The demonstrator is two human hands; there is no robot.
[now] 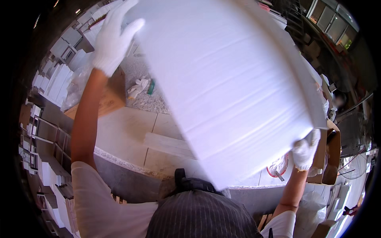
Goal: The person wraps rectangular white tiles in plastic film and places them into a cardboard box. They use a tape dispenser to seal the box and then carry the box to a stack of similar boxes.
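A large white panel [230, 83] with faint lines across its face is raised at a slant in front of me. It is slightly smeared by motion and covers much of the worktable [123, 131]. My left hand [113, 43], in a white knit glove, is at the panel's upper left edge, thumb toward the face and part of the fingers cut off by the picture's top. At the lower right corner, my gloved right hand [305, 150] grips the panel with fingers bent around its edge.
On the table lie a crumpled white glove [138, 88], a green item [151, 87] and a pale strip [168, 144]. A cardboard box [113, 95] stands left. A red-rimmed bowl [278, 166] of white material and an open carton [331, 154] sit right. Stacked white boards [57, 81] fill the far left.
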